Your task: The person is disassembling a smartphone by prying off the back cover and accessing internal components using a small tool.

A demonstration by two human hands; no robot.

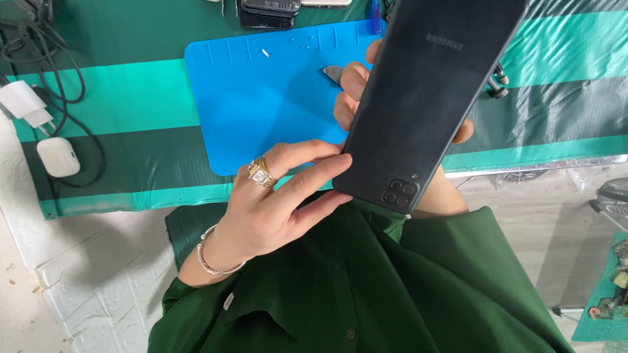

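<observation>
From the head camera, looking down: the person holds a dark phone (428, 98) up off the bench, back cover facing the camera, camera cluster at the lower end near their chest. The right hand (356, 91) is mostly hidden behind the phone; its fingers wrap round the left edge and a fingertip shows past the right edge, so it is closed about the phone and carries its weight. The left hand (281, 196), with a gold ring (261, 173) and a thin bracelet (216, 261), has its fingers stretched nearly straight, the tips touching the phone's lower left corner; it steadies rather than grips.

Just behind the right hand's fingers a thin metal blade (333, 73) pokes out at the phone's left edge. I cannot tell whether it is in the seam or only held beside it.

As I judge it, the work is on that edge of the back cover. To do it well, the right hand should keep the phone firm while the blade goes in shallow and flat, sliding along the edge and not levering hard, and the left fingertips should stay clear of the blade's path.

Below lies a blue mat (261, 111) with a few small screws (265, 53) near its top, on a green striped cloth (131, 98). To the left are a white charger (26, 104), a white earbud case (57, 157) and black cables (59, 65).
</observation>
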